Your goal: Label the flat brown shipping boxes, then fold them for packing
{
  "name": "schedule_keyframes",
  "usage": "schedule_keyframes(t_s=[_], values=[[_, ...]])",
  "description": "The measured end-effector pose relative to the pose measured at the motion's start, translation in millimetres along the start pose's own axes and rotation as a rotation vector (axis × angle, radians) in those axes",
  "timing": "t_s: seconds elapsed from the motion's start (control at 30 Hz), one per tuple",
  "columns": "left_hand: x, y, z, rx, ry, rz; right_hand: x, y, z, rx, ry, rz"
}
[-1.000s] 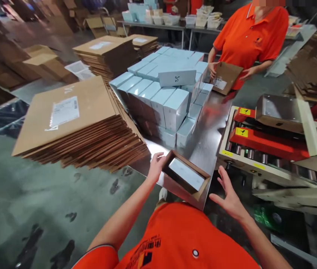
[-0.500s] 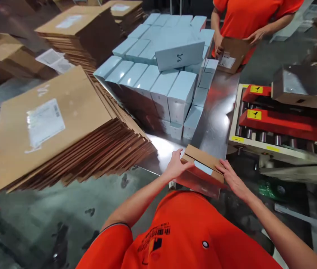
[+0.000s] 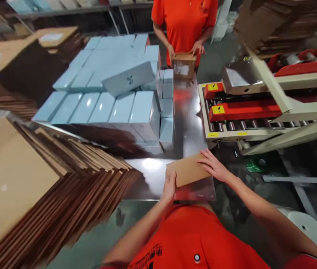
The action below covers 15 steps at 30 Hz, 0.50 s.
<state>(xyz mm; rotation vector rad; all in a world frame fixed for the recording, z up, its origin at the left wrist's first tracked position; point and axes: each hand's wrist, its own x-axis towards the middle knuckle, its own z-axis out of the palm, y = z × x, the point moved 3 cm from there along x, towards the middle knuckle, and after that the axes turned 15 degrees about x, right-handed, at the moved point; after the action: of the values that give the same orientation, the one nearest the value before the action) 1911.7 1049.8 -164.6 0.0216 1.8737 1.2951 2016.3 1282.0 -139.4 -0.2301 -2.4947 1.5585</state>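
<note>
A small brown cardboard box [image 3: 188, 172] lies on the metal table in front of me, its top covered by closed flaps. At its left end my left hand [image 3: 170, 186] grips the side, thumb up against the near face and the other fingers mostly hidden. My right hand [image 3: 214, 166] rests on the right end with its fingers stretched out over the top. Just beyond the box stand rows of pale blue boxes [image 3: 120, 106]. One pale blue box [image 3: 129, 79] lies tilted across them, showing a dark squiggle logo.
Stacks of flat cardboard [image 3: 91, 194] lean at the left. A co-worker in orange [image 3: 185, 24] stands across the metal table [image 3: 150, 177], hands on a labelled cardboard box [image 3: 183, 67]. To the right runs a roller conveyor [image 3: 231, 125] with red guides and a box [image 3: 241, 78].
The cardboard box's top gap, which showed pale blue inside, is now covered. My left hand has moved down to its near left side. The view has turned to the right.
</note>
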Motion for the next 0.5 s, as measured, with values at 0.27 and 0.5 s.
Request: schedule_keyframes(t_s=[0.27, 0.5], values=[[4.1, -5.2, 49.0, -0.141, 0.213, -0.1, -16.7, 83.5, -30.0, 0.24, 0.567, 0.35], [22.4, 19.1, 102.8, -0.232, 0.337, -0.085, -87.2, 146.0, 35.9, 0.1, 0.081, 0.578]])
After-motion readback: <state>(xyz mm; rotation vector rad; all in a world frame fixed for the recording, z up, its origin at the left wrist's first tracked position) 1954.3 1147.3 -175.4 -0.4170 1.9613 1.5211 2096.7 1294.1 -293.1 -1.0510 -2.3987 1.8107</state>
